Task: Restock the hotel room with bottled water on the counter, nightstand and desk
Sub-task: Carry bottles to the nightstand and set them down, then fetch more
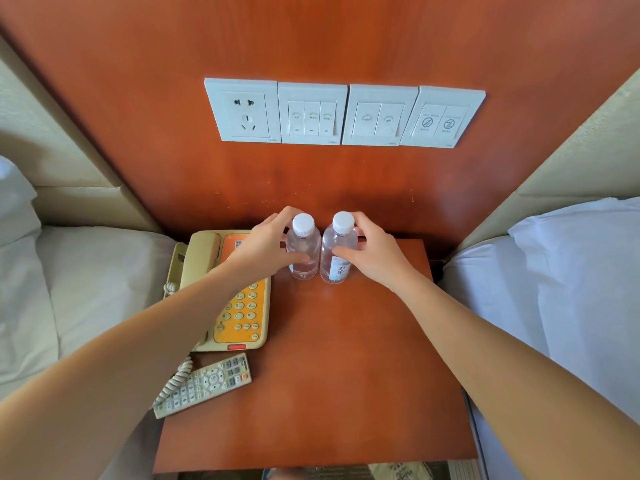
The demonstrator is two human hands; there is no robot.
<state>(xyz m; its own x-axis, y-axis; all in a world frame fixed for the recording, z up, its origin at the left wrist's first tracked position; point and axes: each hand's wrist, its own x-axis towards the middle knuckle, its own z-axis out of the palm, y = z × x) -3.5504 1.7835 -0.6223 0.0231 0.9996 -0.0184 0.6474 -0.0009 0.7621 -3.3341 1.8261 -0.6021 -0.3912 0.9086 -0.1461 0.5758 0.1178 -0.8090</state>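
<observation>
Left hand (pixel 263 245) and right hand (pixel 375 254) are bare (forearms (pixel 138 341) too).

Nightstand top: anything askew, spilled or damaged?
No spill. The left clear plastic white-capped bottle, in the left hand, and the right clear plastic white-capped bottle, in the right hand, stand upright. The pale grey remote control lies skewed, its near end at the left edge of the red-brown wooden nightstand. Pale specks mark the wood wall panel.

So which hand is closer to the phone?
Left. The left hand grips the left bottle right beside the phone, overlapping its far corner; the right hand grips the right bottle, past both bottles.
</observation>
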